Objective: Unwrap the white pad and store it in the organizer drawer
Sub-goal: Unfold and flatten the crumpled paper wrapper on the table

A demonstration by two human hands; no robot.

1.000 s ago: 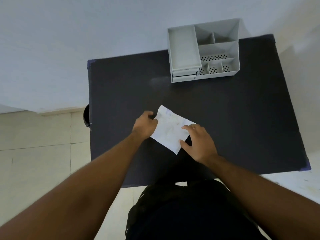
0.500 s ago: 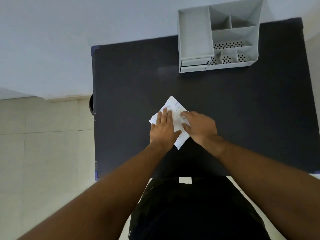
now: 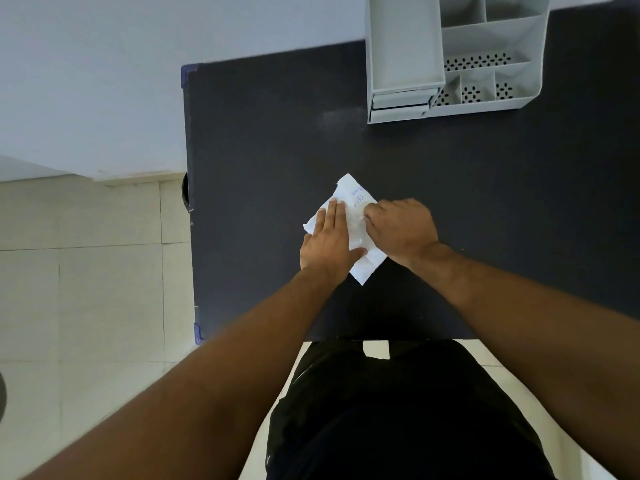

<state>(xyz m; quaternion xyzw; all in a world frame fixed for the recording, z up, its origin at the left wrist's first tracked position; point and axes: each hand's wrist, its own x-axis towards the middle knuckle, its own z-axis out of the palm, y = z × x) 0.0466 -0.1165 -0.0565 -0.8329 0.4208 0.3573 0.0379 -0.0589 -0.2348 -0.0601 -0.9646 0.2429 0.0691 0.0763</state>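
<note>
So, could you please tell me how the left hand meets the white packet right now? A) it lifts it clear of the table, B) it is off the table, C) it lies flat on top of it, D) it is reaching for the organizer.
C: the left hand lies palm-down, fingers extended, on the white packet on the table.

Head view, straight down over the table.

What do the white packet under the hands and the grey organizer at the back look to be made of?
White packet: likely thin paper or a paper-backed wrapper, matte; it creases softly and carries small blue print. Grey organizer: probably moulded plastic, smooth and matte; thin even walls, perforated compartment floors. Left hand lies flat on the packet; right hand curls at its edge.
</note>
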